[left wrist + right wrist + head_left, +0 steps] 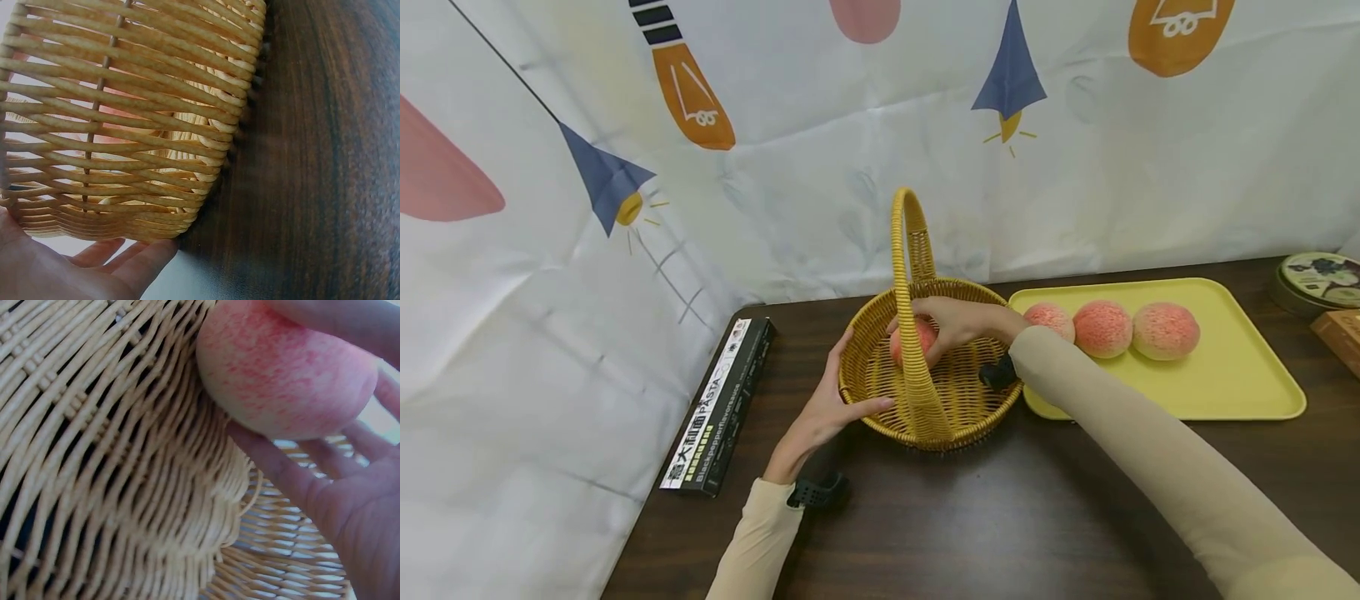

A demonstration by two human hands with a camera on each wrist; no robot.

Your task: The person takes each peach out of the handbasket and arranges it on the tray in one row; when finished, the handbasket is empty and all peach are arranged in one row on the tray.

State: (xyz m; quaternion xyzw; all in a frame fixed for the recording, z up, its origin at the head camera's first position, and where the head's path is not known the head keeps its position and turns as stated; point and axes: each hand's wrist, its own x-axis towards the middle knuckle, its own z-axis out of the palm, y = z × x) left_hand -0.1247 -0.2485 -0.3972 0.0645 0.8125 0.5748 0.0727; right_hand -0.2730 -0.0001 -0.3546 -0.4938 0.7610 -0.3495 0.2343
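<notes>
A yellow wicker basket (973, 425) with a tall arched handle stands on the dark table. My left hand (826, 410) holds its left rim, thumb over the edge and fingers along the outside wall. Inside the basket, my right hand (961, 322) grips a pink peach (281, 369) close to the woven bottom and side; the handle partly hides that peach in the head view. In the right wrist view, fingers and thumb lie around the fruit. Three more peaches (1102, 328) sit in a row on a yellow tray (1247, 375), the leftmost partly behind the right sleeve.
A black and white pasta box (718, 408) lies left of the basket. At the far right are a round tin (1318, 282) and a brown wooden-looking block (1339, 337). A printed white cloth (820, 167) hangs behind the table and along its left side.
</notes>
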